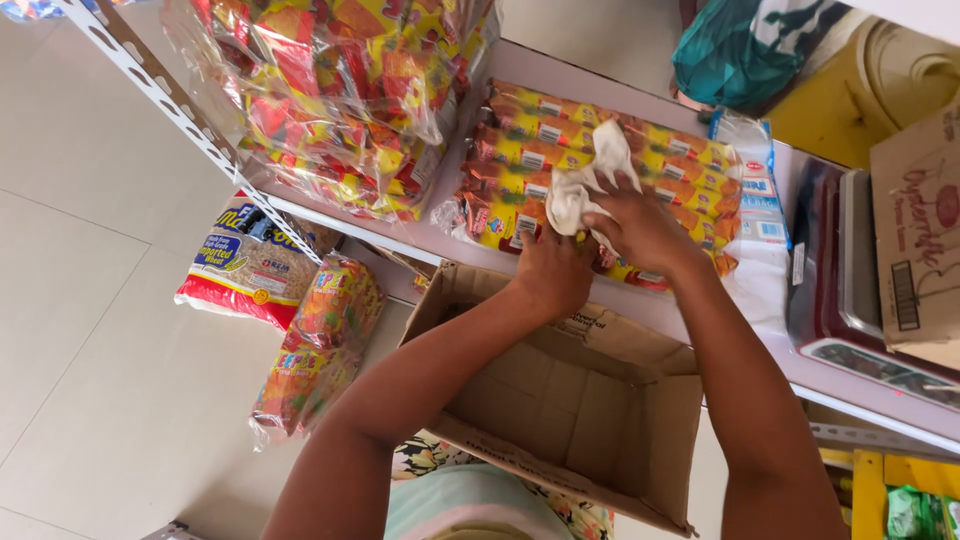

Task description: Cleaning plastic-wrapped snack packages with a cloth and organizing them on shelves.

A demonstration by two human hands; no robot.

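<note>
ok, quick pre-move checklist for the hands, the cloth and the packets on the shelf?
1. Right hand has the white cloth under it: ok, cloth pressed onto the packets.
2. Left hand steadies the wrapped block of red and yellow packets at its near edge: ok, touching.
3. Packet block fully on the white shelf: ok, though its near edge lies close to the shelf lip.
4. Open cardboard box below the shelf edge: ok, flaps open, looks empty.
5. Big clear bag of packets to the left, apart from the hands: ok.
6. Cloth clean or dirty: cannot tell.
</note>
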